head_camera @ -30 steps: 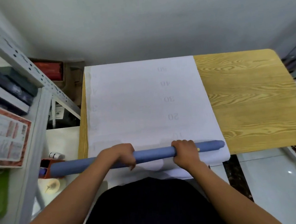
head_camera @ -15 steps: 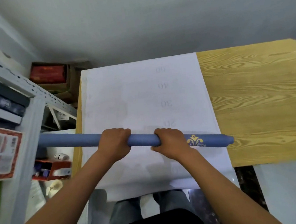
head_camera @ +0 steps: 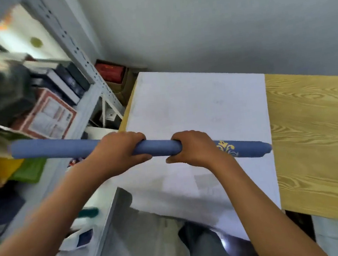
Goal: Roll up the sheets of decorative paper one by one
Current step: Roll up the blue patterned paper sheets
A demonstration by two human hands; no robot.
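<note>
Blue decorative paper (head_camera: 157, 148), already wound into a tight roll with a gold ornament near its right end, is lifted clear above the white sheet (head_camera: 199, 108) that covers the left part of the wooden tabletop (head_camera: 316, 126). By the look of it, this sheet's rolling is done and the step in hand is carrying the roll off; its left end points toward the metal shelf (head_camera: 87, 59) with books and boxes. The next move likely calls for setting the roll down without letting it spring loose, then turning to the white sheet. The left hand (head_camera: 120, 151) wraps the roll near its middle, fingers curled over the top and thumb beneath. The right hand (head_camera: 195, 149) clamps it just beside, fingers likewise closed around it.
</note>
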